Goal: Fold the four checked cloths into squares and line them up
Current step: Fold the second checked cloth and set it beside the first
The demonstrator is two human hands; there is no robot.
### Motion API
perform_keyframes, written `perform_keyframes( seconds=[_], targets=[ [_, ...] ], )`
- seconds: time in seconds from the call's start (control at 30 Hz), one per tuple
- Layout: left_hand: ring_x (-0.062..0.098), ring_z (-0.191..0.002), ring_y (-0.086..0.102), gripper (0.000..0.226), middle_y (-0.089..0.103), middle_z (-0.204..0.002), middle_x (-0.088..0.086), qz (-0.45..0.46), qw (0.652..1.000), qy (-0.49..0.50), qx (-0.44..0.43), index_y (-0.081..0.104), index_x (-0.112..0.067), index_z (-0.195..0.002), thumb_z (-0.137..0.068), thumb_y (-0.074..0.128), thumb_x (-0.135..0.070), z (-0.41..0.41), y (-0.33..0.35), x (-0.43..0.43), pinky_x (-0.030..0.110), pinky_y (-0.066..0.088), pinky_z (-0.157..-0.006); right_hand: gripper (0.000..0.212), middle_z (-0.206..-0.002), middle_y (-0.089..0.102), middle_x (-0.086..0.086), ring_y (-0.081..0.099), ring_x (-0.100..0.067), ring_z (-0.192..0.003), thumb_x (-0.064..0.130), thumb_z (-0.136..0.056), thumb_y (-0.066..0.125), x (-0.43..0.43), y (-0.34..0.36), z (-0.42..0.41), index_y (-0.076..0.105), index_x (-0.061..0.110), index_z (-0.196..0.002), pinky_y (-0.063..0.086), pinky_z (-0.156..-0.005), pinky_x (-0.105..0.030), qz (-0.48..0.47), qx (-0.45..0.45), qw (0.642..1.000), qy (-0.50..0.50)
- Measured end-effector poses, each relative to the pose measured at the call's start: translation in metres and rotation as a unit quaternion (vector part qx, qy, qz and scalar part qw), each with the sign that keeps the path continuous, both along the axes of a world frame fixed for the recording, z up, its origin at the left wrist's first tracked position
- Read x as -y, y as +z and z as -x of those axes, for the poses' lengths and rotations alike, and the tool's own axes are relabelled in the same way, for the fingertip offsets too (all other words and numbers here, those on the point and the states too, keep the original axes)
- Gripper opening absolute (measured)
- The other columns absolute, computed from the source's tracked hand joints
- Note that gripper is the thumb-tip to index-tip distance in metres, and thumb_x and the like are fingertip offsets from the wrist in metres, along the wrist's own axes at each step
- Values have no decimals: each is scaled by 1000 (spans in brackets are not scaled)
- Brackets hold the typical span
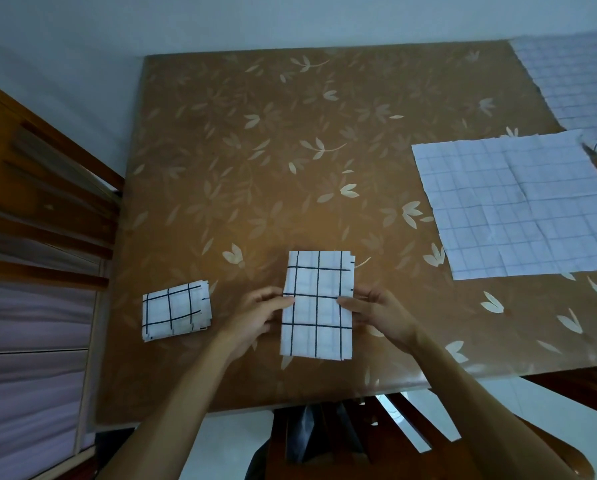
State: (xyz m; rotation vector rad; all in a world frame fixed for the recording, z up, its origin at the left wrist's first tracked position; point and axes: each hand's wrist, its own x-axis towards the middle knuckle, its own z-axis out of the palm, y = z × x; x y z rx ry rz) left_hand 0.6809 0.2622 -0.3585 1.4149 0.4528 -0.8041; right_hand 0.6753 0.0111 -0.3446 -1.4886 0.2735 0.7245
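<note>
Both hands, the left hand (259, 315) and the right hand (376, 315), are pinching the side edges of the half-folded cloth (317, 304) lying near the front of the bench (255, 150), beside the finished square (176, 310). The stacked layers are risking sliding apart on the last fold, giving a crooked square, while two unfolded cloths (518, 206) are waiting at the right.

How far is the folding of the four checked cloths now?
One folded square already lies at the left of the table. The second cloth is a long rectangle; the left hand and right hand pinch its middle edges. Two cloths remain unfolded: one flat, another at the far right.
</note>
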Motion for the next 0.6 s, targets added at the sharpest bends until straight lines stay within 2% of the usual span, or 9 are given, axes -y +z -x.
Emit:
perform_keyframes(
  seconds=[0.1, 0.23, 0.37, 0.47, 0.6],
  targets=[
    [27, -103, 72, 15, 76, -107, 10, 15, 1000, -9, 5, 70, -7, -105, -92, 66, -15, -1, 6, -4, 41, 57, -86, 27, -115, 74, -3, 71, -24, -105, 11, -97, 61, 1, 6, 0, 68, 15, -123, 57, -83, -32, 5, 30, 1000, 3],
    [28, -100, 73, 20, 76, -107, 9, 4, 1000, -18, 20, 70, -7, -109, -90, 69, -14, 1, 8, -6, 45, 57, -89, 25, -110, 76, -4, 73, -19, -101, 4, -95, 61, 2, 12, 0, 71, 8, -118, 56, -77, -23, 0, 57, 998, -4],
    [25, -101, 72, 21, 75, -109, 5, 4, 998, 34, 47, 72, -14, -109, -90, 68, -9, 3, 3, -4, 39, 59, -80, 22, -93, 78, -4, 74, -14, -87, -6, -95, 56, 2, 11, 1, 76, 3, -95, 55, -71, -19, 45, 103, 994, -3],
    [20, -104, 70, 24, 75, -107, 2, -4, 997, 33, 63, 77, -19, -98, -95, 59, -4, 3, 2, -5, 37, 59, -78, 33, -91, 77, -5, 73, -15, -89, -9, -98, 48, 3, 10, 2, 73, 3, -80, 56, -67, -20, 58, 105, 993, -1],
    [21, -102, 71, 25, 76, -104, 3, -4, 998, 25, 65, 77, -16, -93, -95, 57, -1, 6, 7, -2, 35, 59, -77, 38, -95, 74, -10, 72, -22, -93, -12, -98, 42, 5, 7, 2, 69, 5, -77, 61, -69, -30, 86, 135, 986, 38]
  ],
)
